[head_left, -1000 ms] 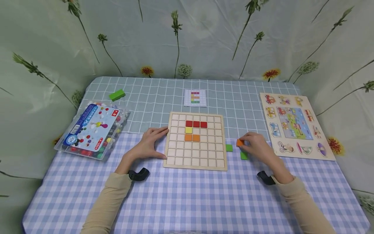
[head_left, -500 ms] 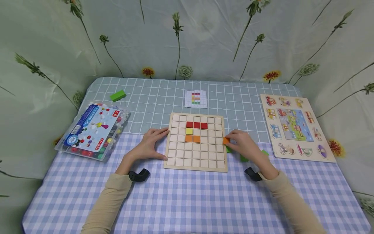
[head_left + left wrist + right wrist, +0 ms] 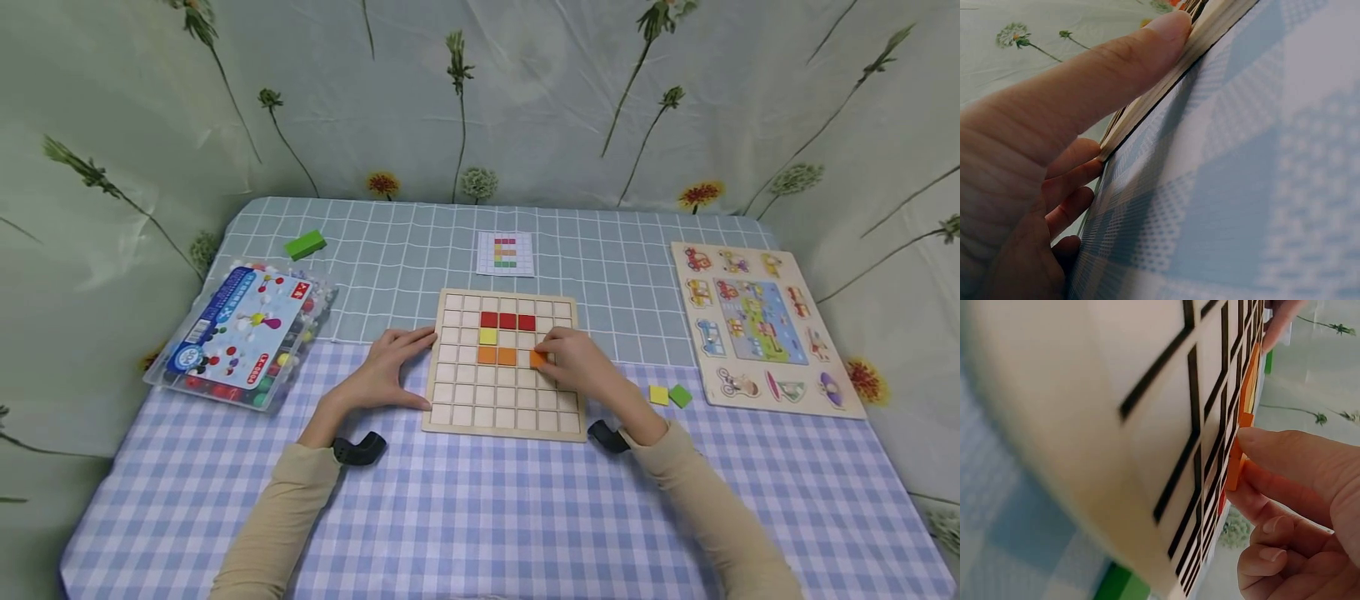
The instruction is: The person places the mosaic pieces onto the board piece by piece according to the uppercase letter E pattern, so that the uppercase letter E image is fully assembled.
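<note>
Orange square tile (image 3: 537, 358) is over the right part of the pale wooden grid board (image 3: 480, 414), in line with two seated orange square tiles (image 3: 487, 356), gap between. Right hand (image 3: 585, 364) has it pinched, thumb against fingers; can't tell if the tile touches the board.

Left hand (image 3: 381, 379): thumb and fingers spread apart on the board's left edge, probably bracing it.

For a clean seat, I'd square the tile to the grid lines first, lower it level, then press flat with one fingertip. Tilted entry would likely catch a cell rim. Light brace on the left: too much push could shift the board. Fingers clear of the seated pieces.

Also on the board: three red square tiles (image 3: 507, 322) in a row, one yellow square tile (image 3: 487, 336) under the leftmost.

Off the board's right: loose yellow square tile (image 3: 658, 395), green square tile (image 3: 680, 396) just beside it, wooden picture puzzle (image 3: 812, 389) farther out. Beyond its far edge: printed paper card (image 3: 485, 267). Off its left: clear plastic box of coloured balls (image 3: 236, 337).
</note>
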Action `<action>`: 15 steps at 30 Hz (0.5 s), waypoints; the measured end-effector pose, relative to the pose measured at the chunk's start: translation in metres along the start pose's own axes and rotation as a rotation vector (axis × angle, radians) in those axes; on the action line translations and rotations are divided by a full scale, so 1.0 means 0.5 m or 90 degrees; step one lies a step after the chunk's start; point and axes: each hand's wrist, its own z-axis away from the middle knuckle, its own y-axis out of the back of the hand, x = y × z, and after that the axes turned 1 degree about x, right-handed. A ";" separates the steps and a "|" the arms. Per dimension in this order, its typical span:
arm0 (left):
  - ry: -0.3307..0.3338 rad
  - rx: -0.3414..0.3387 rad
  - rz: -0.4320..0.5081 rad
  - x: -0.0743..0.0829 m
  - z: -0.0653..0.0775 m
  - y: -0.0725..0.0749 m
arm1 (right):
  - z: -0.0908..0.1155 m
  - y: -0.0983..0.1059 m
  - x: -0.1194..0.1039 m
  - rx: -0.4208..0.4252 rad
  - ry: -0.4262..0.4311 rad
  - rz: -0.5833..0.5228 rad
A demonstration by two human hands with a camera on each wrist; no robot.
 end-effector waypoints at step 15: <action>-0.002 0.003 -0.008 0.006 -0.001 0.002 | -0.025 -0.012 -0.013 -0.017 0.017 0.021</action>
